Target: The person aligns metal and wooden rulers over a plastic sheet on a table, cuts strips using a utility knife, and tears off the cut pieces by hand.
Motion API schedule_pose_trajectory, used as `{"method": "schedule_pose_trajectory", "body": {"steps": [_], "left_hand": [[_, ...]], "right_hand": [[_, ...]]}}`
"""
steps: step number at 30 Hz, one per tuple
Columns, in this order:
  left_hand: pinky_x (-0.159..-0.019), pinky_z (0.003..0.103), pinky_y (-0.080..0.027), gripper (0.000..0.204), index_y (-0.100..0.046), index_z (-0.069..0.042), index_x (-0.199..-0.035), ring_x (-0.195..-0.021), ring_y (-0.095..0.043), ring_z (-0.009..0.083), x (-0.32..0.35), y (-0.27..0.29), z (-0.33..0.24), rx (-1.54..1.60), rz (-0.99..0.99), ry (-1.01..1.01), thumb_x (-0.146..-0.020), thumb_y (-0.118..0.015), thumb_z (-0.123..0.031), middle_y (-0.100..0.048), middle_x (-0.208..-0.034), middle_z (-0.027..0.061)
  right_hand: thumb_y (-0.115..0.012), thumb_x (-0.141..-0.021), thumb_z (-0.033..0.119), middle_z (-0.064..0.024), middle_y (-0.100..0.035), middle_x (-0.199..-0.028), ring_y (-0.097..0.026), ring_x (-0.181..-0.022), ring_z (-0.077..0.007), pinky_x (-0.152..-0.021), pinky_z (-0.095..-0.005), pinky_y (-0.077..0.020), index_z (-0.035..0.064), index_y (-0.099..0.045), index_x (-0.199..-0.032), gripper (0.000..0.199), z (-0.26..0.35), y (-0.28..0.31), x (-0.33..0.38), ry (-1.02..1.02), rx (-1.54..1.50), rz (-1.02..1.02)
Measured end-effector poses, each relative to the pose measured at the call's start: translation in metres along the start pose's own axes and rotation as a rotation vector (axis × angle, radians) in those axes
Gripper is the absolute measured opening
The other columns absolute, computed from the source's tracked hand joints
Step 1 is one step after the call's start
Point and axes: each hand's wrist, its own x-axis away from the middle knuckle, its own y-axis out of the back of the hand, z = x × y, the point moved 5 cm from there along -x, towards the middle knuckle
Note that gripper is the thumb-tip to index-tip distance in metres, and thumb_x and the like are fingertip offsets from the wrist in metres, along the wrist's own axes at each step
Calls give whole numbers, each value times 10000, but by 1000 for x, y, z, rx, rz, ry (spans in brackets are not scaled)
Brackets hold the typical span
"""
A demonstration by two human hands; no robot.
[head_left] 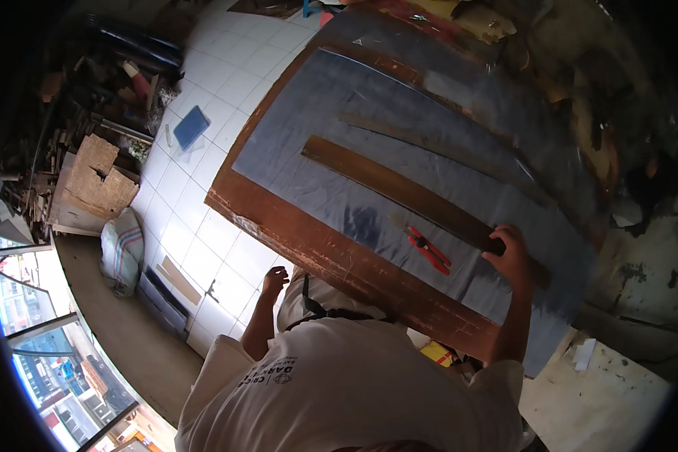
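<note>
A long brown wooden strip lies slantwise across a grey-blue sheet on the table. My right hand is closed over the strip near its right end, where the wood looks dark. Just left of that hand rests a red-handled tool with a pale tip; its exact kind is unclear. Behind the strip is a thinner, duller strip. My left hand hangs off the table's near edge, fingers loosely bent and apart, with nothing visible in it.
The worn reddish-brown table has its near edge against my body. Scrap wood and a broken board are piled at the left. A white sack and a blue flat object are on the tiled floor.
</note>
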Motion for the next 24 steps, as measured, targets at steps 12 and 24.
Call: {"method": "schedule_pose_trajectory", "body": {"steps": [12,24], "left_hand": [[-796,323,-556,340,-752,-84,-1179,-885,-703,167,-15,38,110,-420,-153,-161,-923,-708,-304,-763,-990,106],[-973,314,-510,345,-734,-57,-1195,-1079,-672,194,9,58,161,-178,-165,-33,-970,-673,-312,-740,-1148,116]], "right_hand": [[-692,-905,103,-141,-647,-1283,-609,-1174,-363,-992,-437,-499,74,-637,-1271,371,16,-24,-143,186,142,-226],[-666,-940,132,-136,-632,-1105,-622,-1025,-359,-875,-437,-507,16,-652,-1209,293,27,-72,-200,236,370,-45]]}}
